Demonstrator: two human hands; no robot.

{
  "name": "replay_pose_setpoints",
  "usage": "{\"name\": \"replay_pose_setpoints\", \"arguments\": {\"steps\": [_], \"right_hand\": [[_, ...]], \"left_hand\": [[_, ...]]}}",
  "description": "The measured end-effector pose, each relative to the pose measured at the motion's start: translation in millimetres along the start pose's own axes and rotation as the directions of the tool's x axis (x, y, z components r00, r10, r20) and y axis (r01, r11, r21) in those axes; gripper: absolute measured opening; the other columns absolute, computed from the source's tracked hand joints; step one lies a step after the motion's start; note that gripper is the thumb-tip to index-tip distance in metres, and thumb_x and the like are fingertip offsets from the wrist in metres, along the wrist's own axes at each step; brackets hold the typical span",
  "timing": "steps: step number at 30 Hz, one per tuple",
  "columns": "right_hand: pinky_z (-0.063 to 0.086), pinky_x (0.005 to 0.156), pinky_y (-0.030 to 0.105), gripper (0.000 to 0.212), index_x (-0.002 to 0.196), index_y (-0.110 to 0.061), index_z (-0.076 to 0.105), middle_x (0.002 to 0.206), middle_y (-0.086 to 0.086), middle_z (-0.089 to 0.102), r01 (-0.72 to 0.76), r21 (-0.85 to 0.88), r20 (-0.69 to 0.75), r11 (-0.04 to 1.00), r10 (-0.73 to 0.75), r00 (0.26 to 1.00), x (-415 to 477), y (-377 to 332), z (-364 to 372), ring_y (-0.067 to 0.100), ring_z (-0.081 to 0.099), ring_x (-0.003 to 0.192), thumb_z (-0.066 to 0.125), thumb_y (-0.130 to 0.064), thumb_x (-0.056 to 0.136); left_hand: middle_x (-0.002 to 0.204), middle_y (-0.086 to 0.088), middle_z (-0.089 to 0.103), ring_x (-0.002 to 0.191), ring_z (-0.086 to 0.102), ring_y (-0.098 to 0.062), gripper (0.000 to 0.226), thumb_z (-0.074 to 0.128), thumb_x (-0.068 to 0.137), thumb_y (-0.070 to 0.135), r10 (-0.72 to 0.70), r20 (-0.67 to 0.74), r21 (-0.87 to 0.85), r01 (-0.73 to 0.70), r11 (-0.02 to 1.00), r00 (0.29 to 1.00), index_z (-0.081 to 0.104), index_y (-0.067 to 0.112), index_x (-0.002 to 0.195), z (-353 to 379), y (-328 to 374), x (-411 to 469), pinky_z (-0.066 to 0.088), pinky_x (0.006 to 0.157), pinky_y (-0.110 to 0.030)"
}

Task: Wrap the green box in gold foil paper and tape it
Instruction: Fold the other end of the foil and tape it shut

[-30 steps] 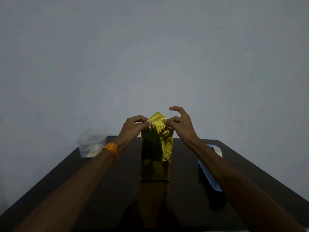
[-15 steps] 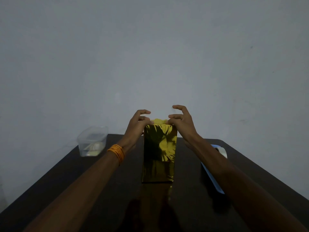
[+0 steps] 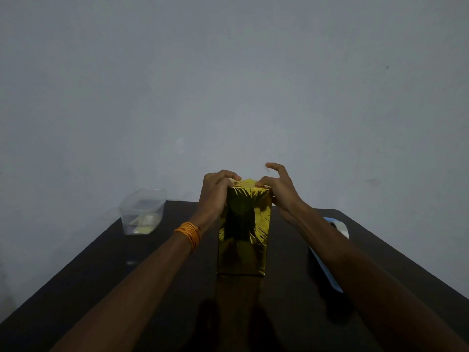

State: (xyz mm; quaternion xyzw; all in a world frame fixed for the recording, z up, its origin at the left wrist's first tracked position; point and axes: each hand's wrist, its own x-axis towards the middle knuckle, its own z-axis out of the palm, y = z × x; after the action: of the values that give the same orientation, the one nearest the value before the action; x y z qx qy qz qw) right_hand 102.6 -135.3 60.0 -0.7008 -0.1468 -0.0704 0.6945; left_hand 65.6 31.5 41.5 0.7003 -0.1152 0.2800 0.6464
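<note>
The gold-foil-wrapped box stands upright at desk centre, its top fold gripped by the left hand and right hand. At ten o'clock, pale indistinct pieces are held in a clear plastic container.

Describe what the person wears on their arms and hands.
The left arm and right arm are bare, no sleeves in view. The left hand and right hand wear no gloves; no rings show. A band of orange thread, wound several times, circles the left wrist.
</note>
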Motion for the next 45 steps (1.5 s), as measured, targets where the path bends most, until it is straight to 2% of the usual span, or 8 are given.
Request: {"name": "replay_pose_setpoints", "arguments": {"steps": [8, 13, 17, 23, 27, 34, 37, 45], "right_hand": [[0.050, 0.054, 0.023, 0.054, 0.129, -0.021, 0.052, 0.117, 0.015, 0.060, -0.085, 0.003, 0.020, 0.996, 0.085, 0.996, 4.6, -6.9, -0.7, 0.020, 0.064, 0.084, 0.076, -0.007, 0.082], [0.051, 0.055, 0.025, 0.052, 0.127, -0.025, 0.052, 0.122, 0.013, 0.056, -0.070, -0.057, 0.034, 0.996, 0.072, 0.997, 5.3, -8.9, 2.5, 0.024, 0.063, 0.093, 0.072, -0.006, 0.083], [0.051, 0.056, 0.025, 0.052, 0.129, -0.023, 0.050, 0.123, 0.016, 0.056, -0.094, -0.055, 0.051, 0.994, 0.097, 0.994, 4.7, -13.9, 2.3, 0.022, 0.062, 0.089, 0.070, -0.006, 0.084], [0.050, 0.047, 0.020, 0.064, 0.134, -0.021, 0.047, 0.121, 0.018, 0.058, -0.103, -0.016, 0.050, 0.995, 0.104, 0.993, 1.7, -16.3, 3.1, 0.021, 0.064, 0.081, 0.078, -0.005, 0.080], [0.051, 0.050, 0.022, 0.064, 0.134, -0.025, 0.047, 0.119, 0.016, 0.060, -0.100, -0.015, 0.063, 0.995, 0.101, 0.993, 1.6, -14.2, 2.7, 0.020, 0.064, 0.081, 0.076, -0.003, 0.082], [0.049, 0.056, 0.025, 0.062, 0.136, -0.029, 0.046, 0.102, 0.014, 0.064, -0.083, -0.029, 0.081, 0.996, 0.085, 0.993, 1.9, -9.8, -5.0, 0.018, 0.063, 0.072, 0.071, -0.004, 0.084], [0.050, 0.057, 0.025, 0.064, 0.137, -0.029, 0.045, 0.100, 0.013, 0.065, -0.079, -0.035, 0.092, 0.996, 0.082, 0.992, 1.7, -6.6, -5.5, 0.017, 0.062, 0.074, 0.072, -0.005, 0.084], [0.052, 0.059, 0.028, 0.067, 0.139, -0.030, 0.042, 0.109, 0.020, 0.063, -0.085, -0.016, 0.111, 0.996, 0.087, 0.990, 3.1, -4.5, -5.9, 0.023, 0.064, 0.081, 0.075, -0.009, 0.085]], "left_hand": [[0.109, 0.008, 0.054, 0.113, 0.051, -0.014, 0.023, 0.053, 0.095, 0.019, -0.021, -0.041, 0.061, 0.023, 0.998, 0.999, 0.075, 0.017, 0.088, -1.8, -6.5, -5.2, 0.050, 0.097, -0.041], [0.101, 0.014, 0.058, 0.108, 0.051, -0.011, 0.011, 0.064, 0.092, 0.023, 0.026, -0.080, 0.105, -0.018, 0.994, 0.996, 0.073, 0.022, 0.085, -2.1, -4.8, -5.3, 0.047, 0.087, -0.027], [0.090, 0.003, 0.069, 0.099, 0.060, -0.016, 0.017, 0.058, 0.087, 0.010, -0.090, -0.068, 0.034, 0.092, 0.995, 0.994, 0.072, 0.012, 0.078, -1.0, 0.0, 1.6, 0.050, 0.090, -0.047], [0.077, 0.004, 0.070, 0.092, 0.063, -0.019, 0.023, 0.053, 0.081, 0.002, -0.145, -0.074, -0.001, 0.145, 0.989, 0.987, 0.072, 0.011, 0.072, 1.2, 5.1, 3.8, 0.051, 0.088, -0.047], [0.098, 0.002, 0.068, 0.104, 0.060, -0.021, 0.017, 0.056, 0.090, 0.013, -0.071, -0.125, 0.122, 0.087, 0.989, 0.990, 0.071, 0.017, 0.084, 4.6, 1.9, 0.9, 0.051, 0.080, -0.037], [0.123, 0.001, 0.059, 0.121, 0.046, -0.017, 0.032, 0.050, 0.097, 0.042, 0.468, 0.070, 0.753, -0.354, 0.555, 0.881, 0.065, 0.020, 0.114, 26.8, 17.4, -29.0, 0.039, 0.097, -0.034], [0.119, -0.003, 0.061, 0.112, 0.052, -0.018, 0.040, 0.043, 0.098, 0.044, 0.430, 0.225, 0.832, -0.402, 0.383, 0.874, 0.062, 0.017, 0.121, 35.2, 19.3, -47.7, 0.038, 0.099, -0.035], [0.119, -0.004, 0.059, 0.116, 0.049, -0.020, 0.064, 0.029, 0.090, 0.065, 0.336, 0.248, 0.892, -0.349, 0.287, 0.909, 0.049, 0.024, 0.135, 34.4, 13.0, -53.8, 0.037, 0.103, -0.037]]}}
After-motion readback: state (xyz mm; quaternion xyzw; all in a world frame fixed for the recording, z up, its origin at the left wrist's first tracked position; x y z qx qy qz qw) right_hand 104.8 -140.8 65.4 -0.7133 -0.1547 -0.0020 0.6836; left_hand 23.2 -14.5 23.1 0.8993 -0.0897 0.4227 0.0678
